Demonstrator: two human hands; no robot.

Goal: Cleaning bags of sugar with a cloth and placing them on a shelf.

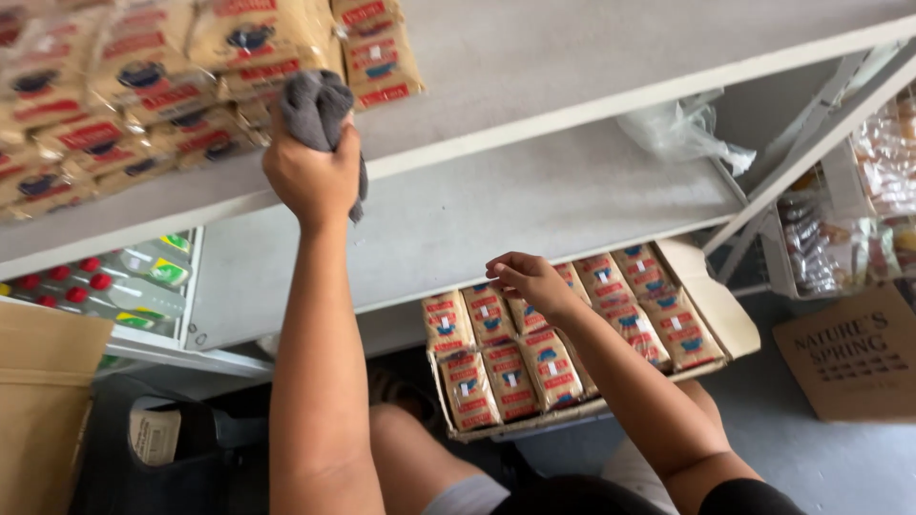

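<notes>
My left hand (313, 176) is raised to the front edge of the top white shelf (572, 67) and grips a bunched grey cloth (317, 107). The cloth rests against tan snack packets with red and blue labels (143, 86), stacked on the left part of that shelf. My right hand (530, 281) hovers low over an open cardboard box (720, 310) filled with rows of the same tan packets (506, 372). Its fingers are loosely curled and touch the top edge of one packet. I cannot see a packet held in it.
A second white shelf (496, 210) below holds a crumpled clear plastic bag (682, 129). Bottles with red caps (95, 286) lie at left behind a brown box (43, 401). Another brown cardboard box (854, 358) and bagged goods (859, 219) stand at right.
</notes>
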